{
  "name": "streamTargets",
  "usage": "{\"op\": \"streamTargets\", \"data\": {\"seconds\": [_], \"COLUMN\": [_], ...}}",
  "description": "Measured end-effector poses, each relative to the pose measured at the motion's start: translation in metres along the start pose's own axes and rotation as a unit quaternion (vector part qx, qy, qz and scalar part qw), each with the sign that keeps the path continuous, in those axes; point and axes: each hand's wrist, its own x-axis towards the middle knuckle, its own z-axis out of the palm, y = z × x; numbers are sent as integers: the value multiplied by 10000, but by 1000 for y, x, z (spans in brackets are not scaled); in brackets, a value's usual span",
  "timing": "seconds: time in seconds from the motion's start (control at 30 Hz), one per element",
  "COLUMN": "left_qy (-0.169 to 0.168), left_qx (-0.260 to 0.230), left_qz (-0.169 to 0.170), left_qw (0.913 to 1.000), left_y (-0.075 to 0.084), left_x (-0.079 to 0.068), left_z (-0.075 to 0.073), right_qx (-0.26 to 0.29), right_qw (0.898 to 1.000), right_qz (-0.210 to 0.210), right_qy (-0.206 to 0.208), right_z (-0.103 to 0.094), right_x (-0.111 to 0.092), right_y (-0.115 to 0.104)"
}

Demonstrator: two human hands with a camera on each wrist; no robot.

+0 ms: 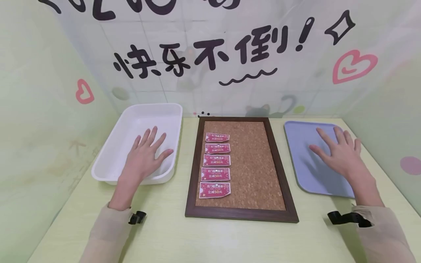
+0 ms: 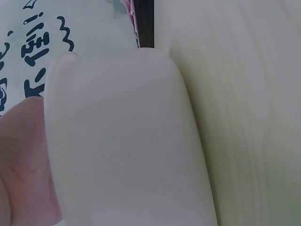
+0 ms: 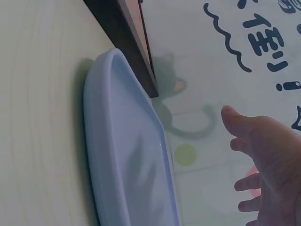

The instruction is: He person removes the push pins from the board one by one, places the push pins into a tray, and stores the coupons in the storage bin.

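Note:
My left hand (image 1: 143,159) hovers over the near part of a white plastic tub (image 1: 115,146), fingers spread and nothing held. In the left wrist view the outer wall of the tub (image 2: 127,141) fills the middle, with part of the hand (image 2: 28,160) at the left edge. Over a blue tray (image 1: 306,175) my right hand (image 1: 343,157) is spread too, holding nothing; its shadow falls on the tray. The right wrist view shows that hand (image 3: 268,165) raised above the tray (image 3: 136,160). Between the hands lies a framed cork board (image 1: 253,164) with several pink coupons (image 1: 215,174) in a column along its left side.
Everything stands on a pale wooden table (image 1: 210,241). A white printed backdrop (image 1: 204,91) with black lettering rises right behind the board, and its side panels border the table at left and right. Each wrist wears a black strap mount (image 1: 348,218).

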Motion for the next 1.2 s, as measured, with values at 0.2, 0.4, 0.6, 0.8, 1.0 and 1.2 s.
{"op": "streamTargets", "data": {"seconds": [0.2,0.4,0.6,0.8,1.0,1.2], "left_qy": [44,81,203,295,346,623], "left_qx": [-53,-76,-170,-303,-505,-768], "left_qz": [103,189,276,329,422,701], "left_qw": [9999,9998,9993,9986,9972,9926], "left_y": [9,18,24,30,41,47], "left_x": [1,3,3,3,2,4], "left_z": [1,2,5,5,6,11], "right_qx": [68,97,243,367,499,473], "right_qw": [9998,9995,9987,9974,9955,9934], "right_qz": [-204,-313,-450,-624,-803,-1049], "right_qy": [40,-19,-31,-29,-73,25], "right_z": [2,2,1,1,2,5], "right_x": [1,2,4,5,7,10], "right_y": [-11,-22,-34,-47,-61,-72]}}
